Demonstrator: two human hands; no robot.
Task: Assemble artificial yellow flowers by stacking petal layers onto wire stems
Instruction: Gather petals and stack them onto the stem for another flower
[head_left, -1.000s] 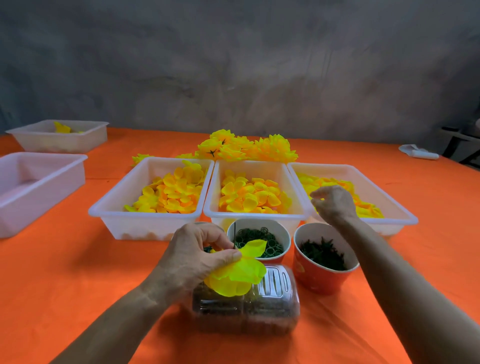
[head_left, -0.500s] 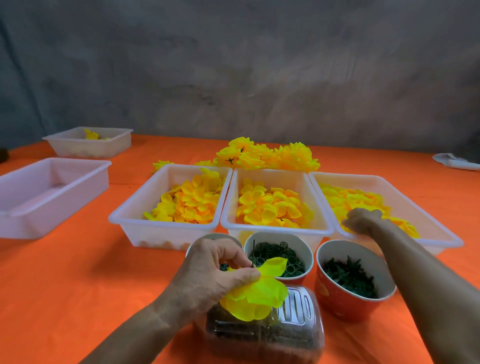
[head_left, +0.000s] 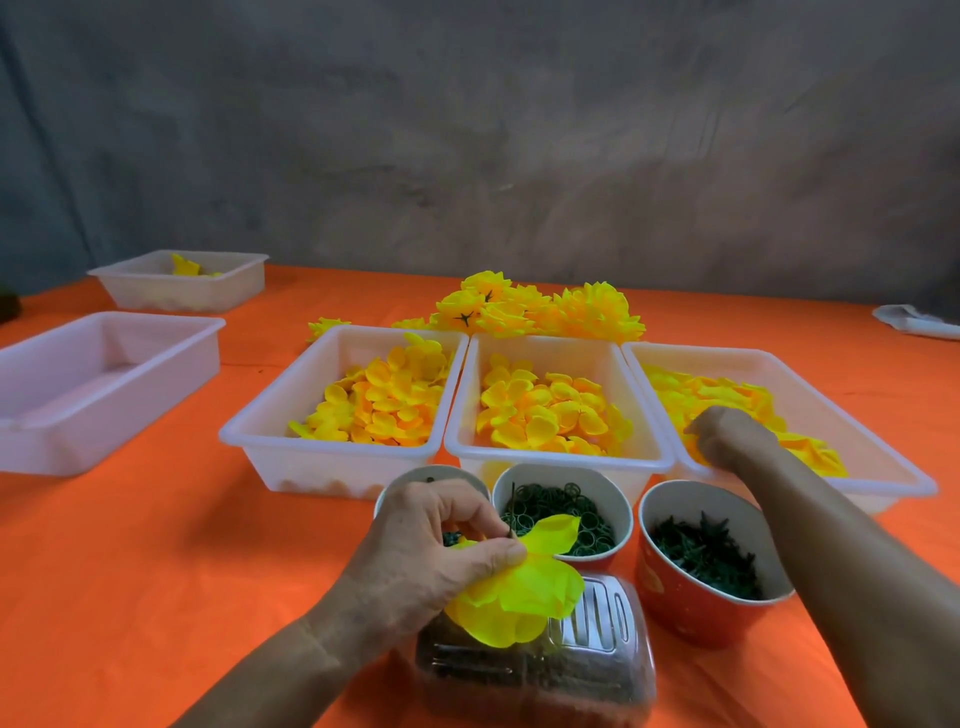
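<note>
left hand (head_left: 441, 545) pinches a yellow petal layer (head_left: 519, 587) on an upright wire stem (head_left: 513, 506) near the body, while the right hand (head_left: 727, 434), fingers curled, grip hidden, reaches forward-right into the right petal bin (head_left: 883, 467), nearest the next layer.

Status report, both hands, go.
Left hand pinches the petal layer on its wire stem. Right hand down in the right bin among petals, grip unclear. Nothing in the way.
</note>
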